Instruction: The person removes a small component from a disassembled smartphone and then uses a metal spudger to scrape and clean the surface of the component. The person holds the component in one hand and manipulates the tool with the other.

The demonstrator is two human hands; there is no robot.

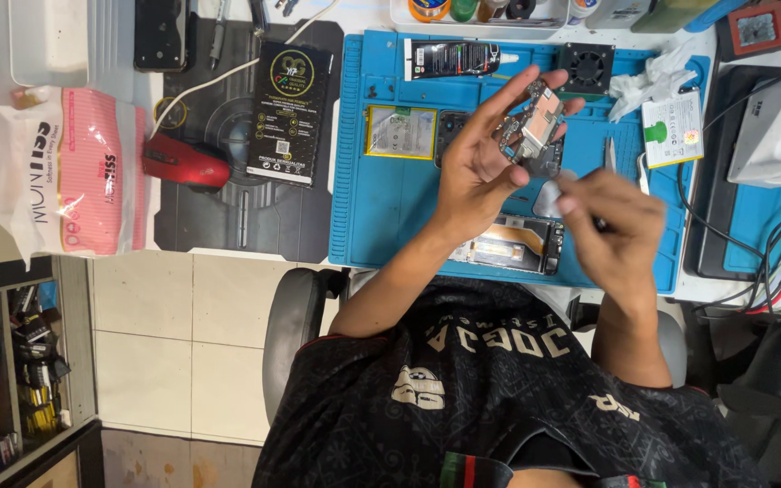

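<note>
Circuit board held over the blue mat [381, 199]

Left hand [481, 163] pinched a phone circuit board [535, 122] between fingertips (palm open); right hand [612, 221], blurred, was closed around a thin tool I could not identify.

Blue mat [381, 208], red mouse [184, 164], pink-striped packet [92, 172], black box [288, 113].

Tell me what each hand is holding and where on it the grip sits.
Left hand holds a small circuit board, fingertips on its edges. Right hand is blurred; whether it grips something cannot be told.
</note>
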